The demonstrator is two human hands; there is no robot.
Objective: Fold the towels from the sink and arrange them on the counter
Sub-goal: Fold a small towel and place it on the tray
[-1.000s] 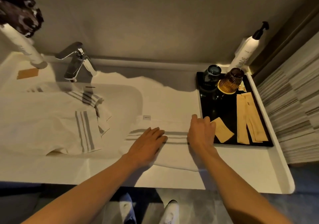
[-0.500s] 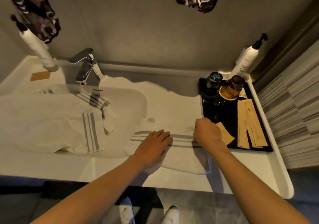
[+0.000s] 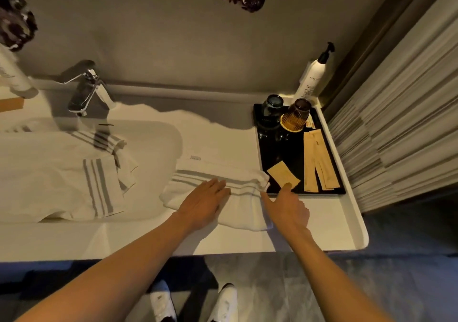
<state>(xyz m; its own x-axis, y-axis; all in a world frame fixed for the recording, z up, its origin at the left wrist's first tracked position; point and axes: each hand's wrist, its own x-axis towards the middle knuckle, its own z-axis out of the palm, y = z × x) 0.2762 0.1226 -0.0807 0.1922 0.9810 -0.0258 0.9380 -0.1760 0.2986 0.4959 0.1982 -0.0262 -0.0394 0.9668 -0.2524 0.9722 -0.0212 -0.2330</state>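
Observation:
A white towel with grey stripes (image 3: 241, 183) lies folded on the counter (image 3: 319, 220), between the sink and a black tray. My left hand (image 3: 203, 205) rests flat on its middle, fingers spread and pointing right. My right hand (image 3: 285, 207) is at the towel's right edge, fingers apart, thumb tip touching the edge, index finger reaching the tray's front rim. The towel's upper right corner is bunched. More white striped towels (image 3: 62, 178) lie crumpled in the sink (image 3: 158, 143) to the left.
A chrome tap (image 3: 86, 91) stands behind the sink. The black tray (image 3: 277, 153) holds a blue cup (image 3: 272, 106), an amber cup (image 3: 296, 116) and paper sachets (image 3: 317, 160). A pump bottle (image 3: 312, 76) stands in the back right corner, another bottle (image 3: 12, 73) at far left.
My right hand has left the towel's upper right corner, opened from a fist and dropped to the right edge. The corner now looks bunched. My left hand has stayed flat on the towel.

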